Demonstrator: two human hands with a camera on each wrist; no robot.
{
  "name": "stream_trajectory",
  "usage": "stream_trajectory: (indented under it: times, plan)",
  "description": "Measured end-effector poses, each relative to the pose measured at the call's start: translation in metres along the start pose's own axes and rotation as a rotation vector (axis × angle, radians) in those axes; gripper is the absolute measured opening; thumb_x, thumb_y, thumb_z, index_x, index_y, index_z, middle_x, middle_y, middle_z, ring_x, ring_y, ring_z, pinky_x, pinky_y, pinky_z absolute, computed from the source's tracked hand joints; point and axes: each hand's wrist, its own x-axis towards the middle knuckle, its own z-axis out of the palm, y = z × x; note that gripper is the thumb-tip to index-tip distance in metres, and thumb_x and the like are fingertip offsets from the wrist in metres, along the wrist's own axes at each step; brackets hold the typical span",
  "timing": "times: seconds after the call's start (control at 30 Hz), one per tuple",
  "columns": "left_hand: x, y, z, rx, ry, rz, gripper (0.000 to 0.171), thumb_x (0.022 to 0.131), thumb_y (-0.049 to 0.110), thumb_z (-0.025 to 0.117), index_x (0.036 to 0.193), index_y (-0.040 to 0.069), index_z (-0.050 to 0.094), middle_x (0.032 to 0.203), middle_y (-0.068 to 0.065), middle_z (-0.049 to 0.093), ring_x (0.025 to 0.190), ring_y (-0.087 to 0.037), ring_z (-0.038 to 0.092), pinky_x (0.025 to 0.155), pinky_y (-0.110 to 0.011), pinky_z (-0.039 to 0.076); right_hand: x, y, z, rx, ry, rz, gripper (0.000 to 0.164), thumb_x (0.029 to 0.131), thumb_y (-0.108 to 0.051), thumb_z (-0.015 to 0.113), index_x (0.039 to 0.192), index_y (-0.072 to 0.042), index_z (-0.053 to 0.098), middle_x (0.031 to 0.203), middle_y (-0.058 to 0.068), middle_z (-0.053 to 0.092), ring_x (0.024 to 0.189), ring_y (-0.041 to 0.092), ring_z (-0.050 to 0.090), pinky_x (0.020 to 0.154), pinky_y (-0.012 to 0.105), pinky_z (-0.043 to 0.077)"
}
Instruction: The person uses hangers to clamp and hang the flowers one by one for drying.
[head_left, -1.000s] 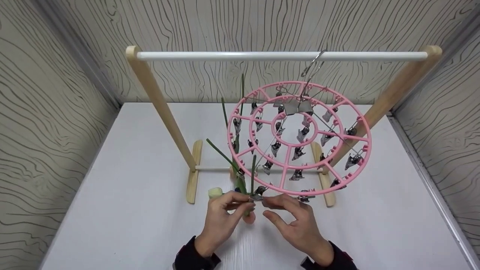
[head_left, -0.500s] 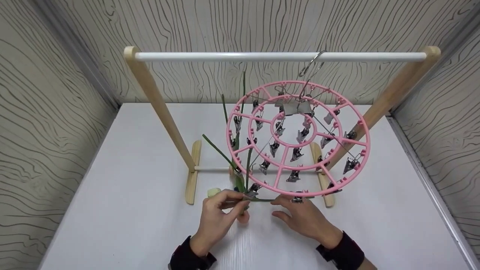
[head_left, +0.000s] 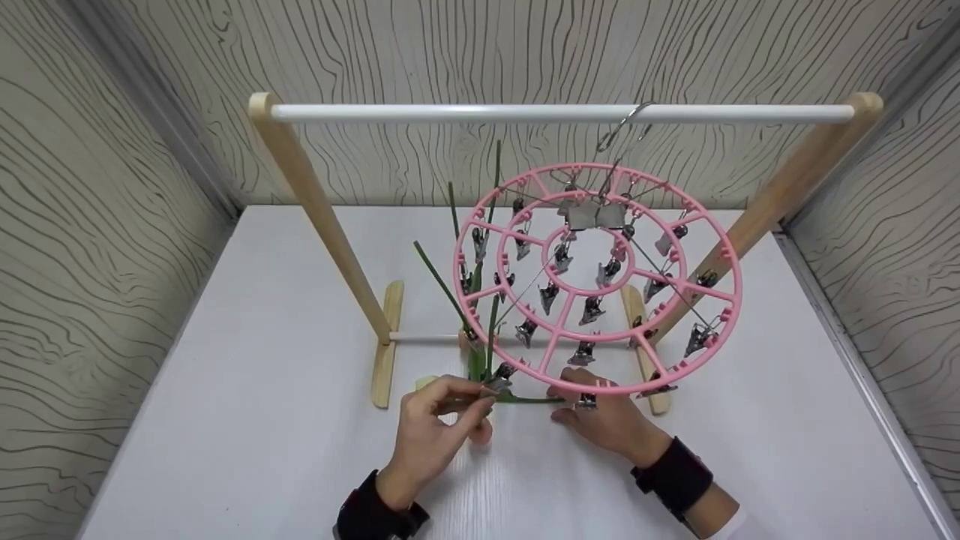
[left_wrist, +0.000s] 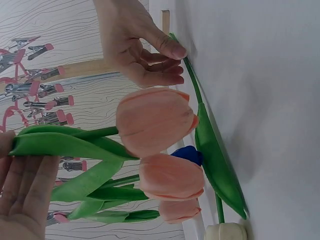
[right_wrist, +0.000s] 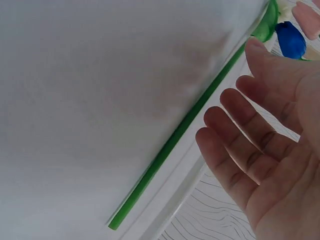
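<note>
A pink round clip hanger hangs by its hook from the white rail. Several artificial tulips hang head-down from its left clips, stems pointing up. My left hand pinches a pink tulip's green leaf under the hanger's front rim. A green stem lies flat on the white table. My right hand rests beside it with relaxed fingers, its thumb tip touching the stem's end.
The rail sits on a wooden rack whose feet stand on the table. A white tulip head and a blue flower sit low by my left hand. Patterned walls close in the left, back and right sides.
My right hand left the clip at the hanger's front rim and dropped to the table. A green stem now lies flat between my hands. The hanger swung back slightly.
</note>
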Motion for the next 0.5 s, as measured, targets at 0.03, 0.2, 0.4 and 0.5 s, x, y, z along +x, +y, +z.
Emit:
stream_trajectory:
  times: [0.03, 0.2, 0.4, 0.5]
  plan:
    - [0.0, 0.0, 0.0, 0.004, 0.002, -0.001, 0.011, 0.086, 0.015, 0.072, 0.096, 0.013, 0.067, 0.091, -0.004, 0.075, 0.079, -0.01, 0.073, 0.068, -0.025, 0.062, 0.001, 0.001, 0.001, -0.031, -0.006, -0.01, 0.033, 0.069, -0.017, 0.086, 0.097, -0.015, 0.071, 0.09, 0.0, 0.069, 0.084, 0.011, 0.065, 0.072, 0.026, 0.056]
    - [0.0, 0.001, -0.002, 0.007, -0.005, -0.028, 0.011, 0.087, 0.016, 0.072, 0.097, 0.015, 0.067, 0.093, -0.002, 0.075, 0.08, -0.011, 0.072, 0.07, -0.026, 0.062, 0.0, 0.007, 0.005, 0.074, -0.011, 0.036, 0.023, 0.073, -0.006, 0.081, 0.092, -0.013, 0.069, 0.082, -0.003, 0.066, 0.078, 0.01, 0.061, 0.071, 0.024, 0.053]
    - [0.0, 0.002, -0.004, 0.0, -0.015, -0.034, 0.011, 0.087, 0.016, 0.071, 0.098, 0.016, 0.067, 0.094, -0.002, 0.075, 0.081, -0.011, 0.072, 0.071, -0.026, 0.062, -0.008, 0.009, 0.002, 0.172, -0.008, 0.065, 0.022, 0.076, 0.001, 0.076, 0.089, -0.014, 0.066, 0.082, -0.004, 0.067, 0.081, 0.009, 0.061, 0.076, 0.024, 0.05]
    - [0.0, 0.002, -0.003, 0.001, -0.014, -0.023, 0.012, 0.087, 0.015, 0.071, 0.098, 0.015, 0.067, 0.094, -0.003, 0.075, 0.082, -0.011, 0.072, 0.071, -0.027, 0.062, -0.014, 0.008, -0.004, -0.078, -0.001, -0.032, 0.023, 0.074, -0.004, 0.079, 0.091, -0.013, 0.065, 0.082, -0.003, 0.066, 0.08, 0.01, 0.063, 0.072, 0.024, 0.053]
